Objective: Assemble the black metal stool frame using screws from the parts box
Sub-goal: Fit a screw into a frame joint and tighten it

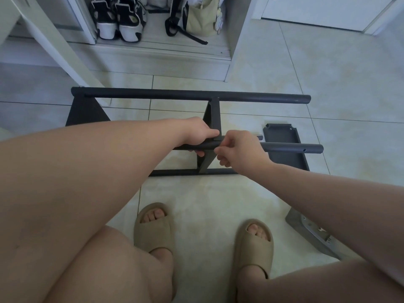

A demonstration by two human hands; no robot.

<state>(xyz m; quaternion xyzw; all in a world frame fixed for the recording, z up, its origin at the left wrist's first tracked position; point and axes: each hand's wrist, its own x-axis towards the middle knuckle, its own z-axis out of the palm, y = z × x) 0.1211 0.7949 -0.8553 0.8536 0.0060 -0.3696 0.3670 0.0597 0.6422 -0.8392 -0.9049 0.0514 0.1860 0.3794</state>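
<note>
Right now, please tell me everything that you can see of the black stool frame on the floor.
The stool frame is matte black metal, as it looks, and lies on its side on the tiled floor. Round tubes run left to right, joined by a flat crosspiece with triangular plates. The near tube shows a small hole close to its right end. The left hand grips this tube; the right hand pinches at it beside the joint.

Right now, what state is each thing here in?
Stool frame, lying on its side on the floor, partly built.
Left hand, gripping the frame's near tube at a joint.
Right hand, pinching the frame at the same joint.
Black plate, loose, flat on the floor.
Grey bracket, loose on the floor.
</note>
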